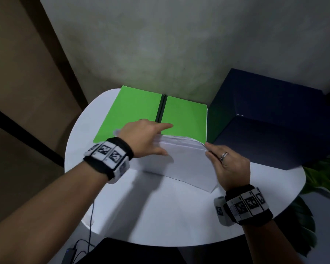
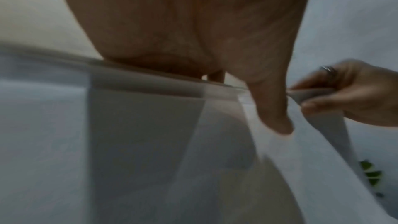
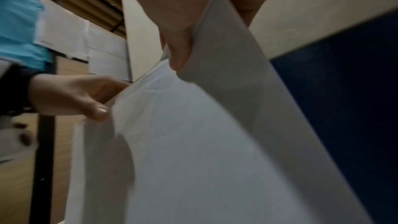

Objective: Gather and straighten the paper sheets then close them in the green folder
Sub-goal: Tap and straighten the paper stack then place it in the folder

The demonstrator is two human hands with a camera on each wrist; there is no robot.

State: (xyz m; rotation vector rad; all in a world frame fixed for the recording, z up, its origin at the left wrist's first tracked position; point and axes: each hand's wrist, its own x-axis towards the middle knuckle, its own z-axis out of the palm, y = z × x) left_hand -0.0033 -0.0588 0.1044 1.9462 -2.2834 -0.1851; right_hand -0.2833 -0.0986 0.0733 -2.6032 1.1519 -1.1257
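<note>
The green folder lies open at the back of the round white table, its dark spine in the middle. In front of it a stack of white paper sheets is lifted and bowed between both hands, its far edge over the folder's right half. My left hand grips the stack's far left corner, thumb on top, index finger stretched over the folder. My right hand, wearing a ring, pinches the right edge. From the right wrist the sheets curve downward, the left hand at their far side.
A large dark blue box stands right behind the table's right side, close to the folder's edge. Green plant leaves show beyond the table on the right. A black cable hangs down at the table's front left.
</note>
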